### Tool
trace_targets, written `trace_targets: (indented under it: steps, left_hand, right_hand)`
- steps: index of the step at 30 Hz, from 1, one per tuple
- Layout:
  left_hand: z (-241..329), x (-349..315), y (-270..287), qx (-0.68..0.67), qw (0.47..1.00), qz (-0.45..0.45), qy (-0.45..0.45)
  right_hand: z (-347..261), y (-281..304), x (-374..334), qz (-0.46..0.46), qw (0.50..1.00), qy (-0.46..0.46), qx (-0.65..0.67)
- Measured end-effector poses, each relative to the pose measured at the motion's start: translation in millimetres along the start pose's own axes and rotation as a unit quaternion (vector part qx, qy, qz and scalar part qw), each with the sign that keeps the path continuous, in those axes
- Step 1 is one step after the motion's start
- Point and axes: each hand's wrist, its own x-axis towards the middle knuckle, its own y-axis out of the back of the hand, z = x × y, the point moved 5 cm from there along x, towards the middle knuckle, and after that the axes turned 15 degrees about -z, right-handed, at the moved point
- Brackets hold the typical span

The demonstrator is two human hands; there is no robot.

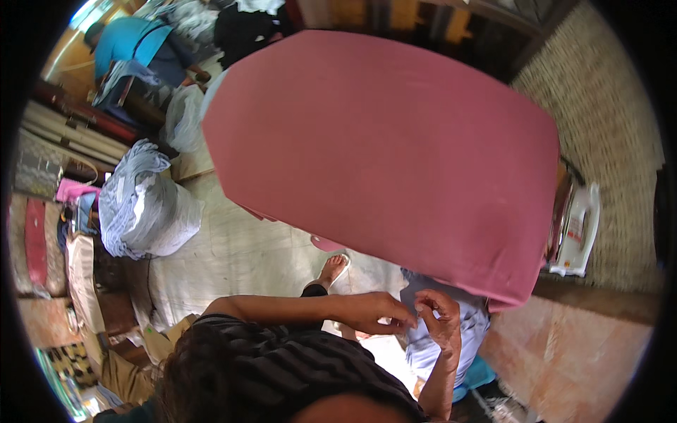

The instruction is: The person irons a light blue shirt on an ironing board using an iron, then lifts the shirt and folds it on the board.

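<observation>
Left hand [381, 312] and right hand [438, 316] are nearly fingertip to fingertip, can't tell if they're pinching anything, over by the cloth [472, 324] at the table's [374, 141] near right edge, iron [578, 231] off its right end, sack [175, 220] off its left.

I can't read any words or numbers here. The white iron [583, 243] off to my right has a little label with some red [575, 226] on its side, but the print is too small and blurry for me to read.
</observation>
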Motion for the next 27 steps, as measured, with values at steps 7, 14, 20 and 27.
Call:
trace_targets:
  steps: [7, 14, 20, 27]
  left_hand:
    - [83, -119, 160, 0.278, 0.890, 0.360, -0.021]
    - [57, -209, 223, 0.443, 0.702, 0.500, 0.246]
    - [41, -273, 221, 0.452, 0.607, 0.585, 0.289]
    - [-57, -444, 211, 0.134, 0.388, 0.904, 0.120]
  right_hand:
    - [-118, 12, 149, 0.167, 0.932, 0.141, -0.289]
    - [-102, 11, 183, 0.163, 0.900, 0.108, -0.389]
    - [-93, 16, 182, 0.142, 0.918, 0.079, -0.362]
    - [-90, 12, 185, 0.132, 0.897, 0.050, -0.418]
